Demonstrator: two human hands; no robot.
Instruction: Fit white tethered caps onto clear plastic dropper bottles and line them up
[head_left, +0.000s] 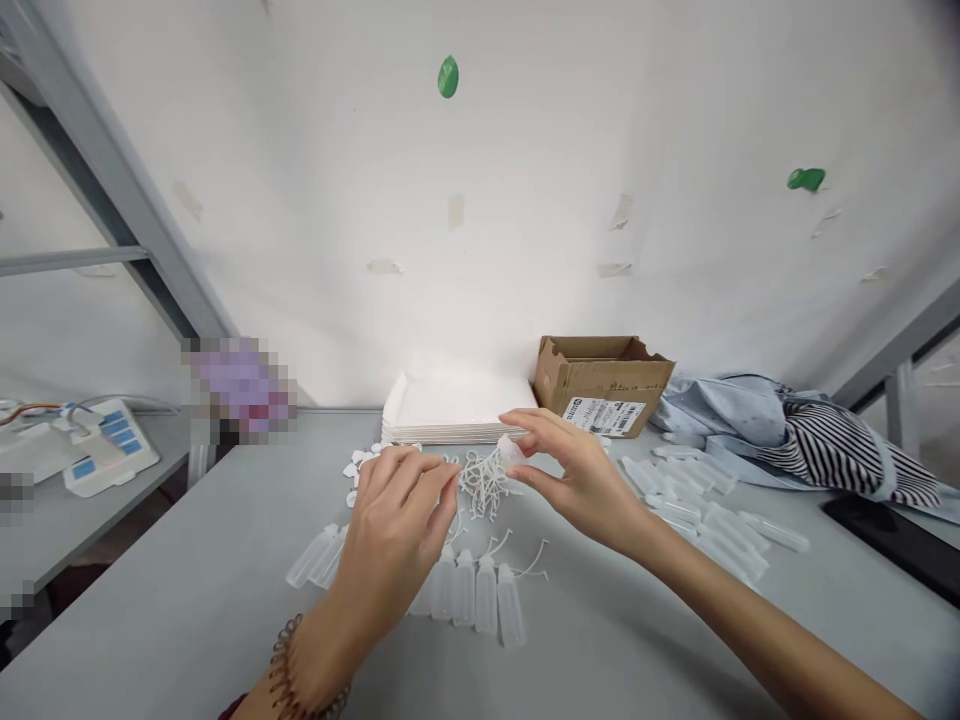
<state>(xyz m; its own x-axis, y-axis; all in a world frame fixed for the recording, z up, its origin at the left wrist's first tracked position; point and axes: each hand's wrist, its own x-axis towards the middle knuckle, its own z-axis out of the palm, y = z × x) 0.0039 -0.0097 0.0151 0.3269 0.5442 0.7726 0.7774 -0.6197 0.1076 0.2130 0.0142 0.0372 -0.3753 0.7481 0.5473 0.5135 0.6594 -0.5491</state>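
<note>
We see the right hand (583,478) pinching a small translucent piece (511,452) between its thumb and forefinger, the piece standing just to the left of those fingertips. Facing it, the left hand (396,518) has its thumb and fingers drawn together, close to a thin white strand that runs across to the piece; we cannot tell whether its fingertips grip the strand (the back of the hand covers most of them).

Between the two hands we find a tangled heap of white cords (486,488). Just beyond the left hand's knuckles lie some small white caps (356,463). Nearer to us than the left hand's fingertips is a row of clear tubes (487,597), side by side, several with a white cord at the top, and more tubes (313,555) lie to the left of that hand, partly hidden by it. On its wrist we see a brown coiled band (283,665).

Beyond both hands is a stack of white trays (457,408), and behind the right hand stands an open cardboard box (606,388). To the right of that hand we see scattered loose tubes (709,520), then folded clothing (825,440) and a black phone (896,548) farther out.
</note>
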